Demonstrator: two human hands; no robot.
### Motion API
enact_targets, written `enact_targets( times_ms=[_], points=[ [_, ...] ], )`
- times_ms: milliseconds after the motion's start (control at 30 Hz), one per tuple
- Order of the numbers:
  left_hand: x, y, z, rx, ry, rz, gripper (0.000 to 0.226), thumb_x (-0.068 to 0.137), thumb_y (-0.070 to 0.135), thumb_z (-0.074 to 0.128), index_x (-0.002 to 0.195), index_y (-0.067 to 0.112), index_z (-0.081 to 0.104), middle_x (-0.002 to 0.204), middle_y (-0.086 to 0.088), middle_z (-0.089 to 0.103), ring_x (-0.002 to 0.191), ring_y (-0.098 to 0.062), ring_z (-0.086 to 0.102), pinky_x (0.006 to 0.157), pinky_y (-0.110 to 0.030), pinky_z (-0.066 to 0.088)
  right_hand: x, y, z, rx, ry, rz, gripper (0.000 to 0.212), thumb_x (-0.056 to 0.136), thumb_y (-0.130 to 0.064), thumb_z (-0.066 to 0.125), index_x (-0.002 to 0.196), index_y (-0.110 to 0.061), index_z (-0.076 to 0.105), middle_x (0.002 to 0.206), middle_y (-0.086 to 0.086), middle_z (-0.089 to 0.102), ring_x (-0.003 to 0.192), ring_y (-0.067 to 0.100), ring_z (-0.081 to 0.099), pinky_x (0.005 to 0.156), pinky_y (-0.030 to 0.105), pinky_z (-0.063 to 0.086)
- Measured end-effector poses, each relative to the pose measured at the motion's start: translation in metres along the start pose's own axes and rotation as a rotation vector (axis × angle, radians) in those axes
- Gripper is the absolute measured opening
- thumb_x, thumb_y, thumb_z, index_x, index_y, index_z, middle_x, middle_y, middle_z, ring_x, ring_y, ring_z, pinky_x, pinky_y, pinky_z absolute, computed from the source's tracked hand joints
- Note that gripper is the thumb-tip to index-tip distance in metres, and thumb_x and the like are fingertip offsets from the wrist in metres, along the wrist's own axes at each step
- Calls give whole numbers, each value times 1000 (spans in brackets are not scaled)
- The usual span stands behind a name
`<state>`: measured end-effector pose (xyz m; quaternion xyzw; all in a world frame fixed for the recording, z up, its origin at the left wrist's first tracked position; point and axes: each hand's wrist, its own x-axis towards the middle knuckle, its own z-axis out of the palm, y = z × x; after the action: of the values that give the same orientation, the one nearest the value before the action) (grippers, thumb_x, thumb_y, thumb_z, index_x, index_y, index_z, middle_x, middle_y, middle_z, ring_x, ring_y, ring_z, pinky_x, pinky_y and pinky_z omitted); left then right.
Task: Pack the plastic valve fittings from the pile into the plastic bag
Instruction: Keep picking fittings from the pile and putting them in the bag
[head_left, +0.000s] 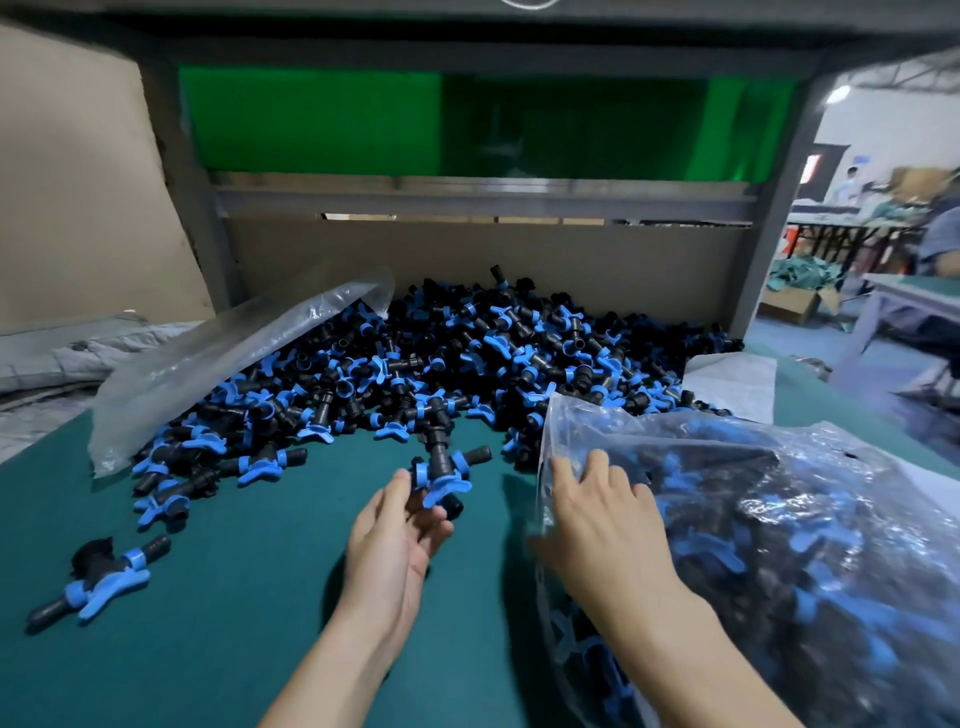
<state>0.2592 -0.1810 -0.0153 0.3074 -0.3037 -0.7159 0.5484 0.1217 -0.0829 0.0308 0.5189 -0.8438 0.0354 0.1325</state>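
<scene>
Head view: the pile of valve fittings (467, 353) lies on the green mat (234, 623). Just in front of the pile, the left hand (395, 530) pinches one fitting (441, 480) in its fingertips. Right of the pile, the right hand (602, 519) grips the rim of the part-filled plastic bag (779, 519). An empty clear bag (223, 358) drapes the pile's left flank. A stray fitting (98, 577) lies well apart, front-left.

Valve fitting (442, 477) in the left hand (395, 543)'s fingers (396, 493), plastic bag (789, 519)'s edge in the right hand (608, 525), pile (467, 353) beyond.

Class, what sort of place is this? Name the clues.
Probably a factory packing station: a large pile of identical valve fittings on a green workbench, a part-filled plastic bag, and other work tables behind.
</scene>
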Motion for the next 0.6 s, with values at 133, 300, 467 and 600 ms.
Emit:
enact_targets(
  times_ms=[133,300,467,600],
  points=[
    [-14,-4,-4,77,-29,6,22,100,25,53,97,6,64,75,-5,65,57,-10,59,51,-24,54,-5,11,-8,-98,-110,-18,24,94,-18,48,118,-14,46,118,9,55,111,26,56,84,36,37],
    [-25,-7,-4,132,-64,1,24,99,26,54,100,4,64,81,-8,66,58,-11,59,52,-25,54,-16,18,-16,-191,-193,-92,35,91,-9,47,127,-10,44,125,13,51,118,29,48,93,38,35],
    [-30,-9,-5,171,-73,-19,30,100,29,54,104,1,64,87,-9,63,60,-11,60,56,-27,56,-21,18,-30,-302,-262,-120,51,88,-16,56,134,-11,35,129,15,39,120,32,38,97,39,30],
    [-36,-10,-1,155,-74,-27,26,101,27,52,102,3,63,87,-10,62,60,-12,59,57,-27,55,-25,14,-37,-284,-289,-142,47,90,-12,55,133,-7,36,129,18,42,118,33,43,94,36,35]
  ],
)
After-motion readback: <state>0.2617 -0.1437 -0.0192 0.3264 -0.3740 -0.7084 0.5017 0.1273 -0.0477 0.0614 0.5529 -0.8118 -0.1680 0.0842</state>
